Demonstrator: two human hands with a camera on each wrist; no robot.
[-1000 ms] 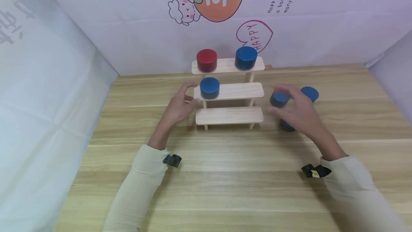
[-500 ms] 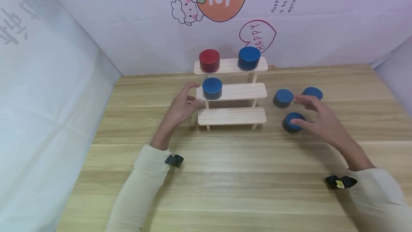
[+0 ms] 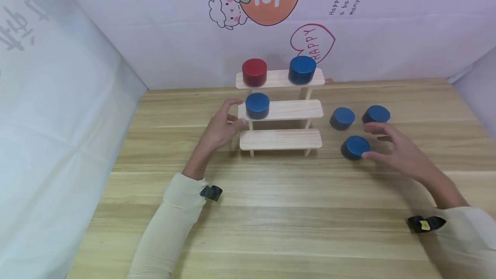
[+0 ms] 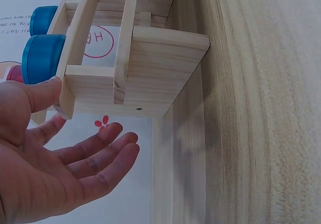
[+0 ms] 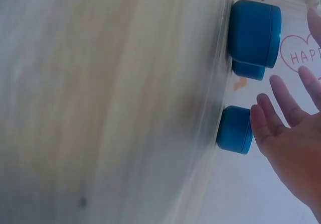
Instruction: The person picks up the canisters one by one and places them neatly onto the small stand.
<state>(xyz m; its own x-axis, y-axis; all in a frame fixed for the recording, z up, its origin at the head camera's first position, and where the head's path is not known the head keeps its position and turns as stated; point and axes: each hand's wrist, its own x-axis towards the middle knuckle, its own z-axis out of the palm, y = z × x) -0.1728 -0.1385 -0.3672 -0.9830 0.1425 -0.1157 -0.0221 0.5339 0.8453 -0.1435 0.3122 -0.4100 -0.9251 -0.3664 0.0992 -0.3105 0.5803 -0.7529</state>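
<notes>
A three-tier wooden display stand (image 3: 280,139) stands on the table, its left end between the thumb and index finger of my left hand (image 3: 221,129). In the left wrist view that thumb (image 4: 44,93) presses the middle shelf's edge, while the other fingers spread free. On the middle shelf sits a blue round tin (image 3: 257,106). The top shelf bears a red tin (image 3: 254,72) and another blue tin (image 3: 302,70). My right hand (image 3: 403,152), fingers loosely bent and holding nothing, hovers beside a blue tin (image 3: 354,147) on the table; whether the thumb touches it I cannot tell.
Two more blue tins, one nearer the stand (image 3: 342,118) and one farther right (image 3: 376,114), stand on the wood-grain table (image 3: 271,218). A printed white cloth (image 3: 174,46) hangs behind, with another cloth side (image 3: 50,132) at the left.
My right hand has moved right and a little toward me, uncovering the blue tins. The left hand stays at the stand's end. The head view has shifted slightly.
</notes>
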